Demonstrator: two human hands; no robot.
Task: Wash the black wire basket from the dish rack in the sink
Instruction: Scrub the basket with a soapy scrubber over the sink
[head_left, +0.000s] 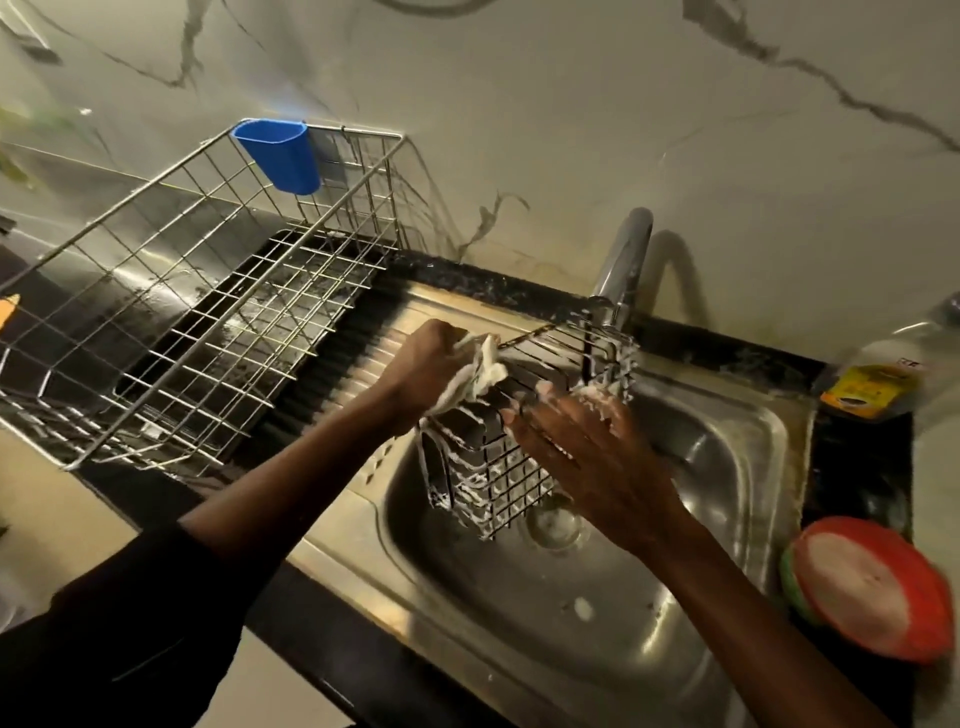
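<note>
One black wire basket (493, 467), streaked with suds, is tilted over the sink (727, 447) bowl, right under the single tap (626, 254). Your left hand (434, 358) is clenched round one white cloth (480, 371), pressing it on the basket's upper edge. Your right hand (576, 447) lies flat on the basket's side, foamy fingers (522, 415) stretched out, not curled. To the left stands one steel dish rack (208, 291) with one blue cup (278, 156) hooked on its rim. One red-rimmed tub (872, 587) sits by the sink on the right.
</note>
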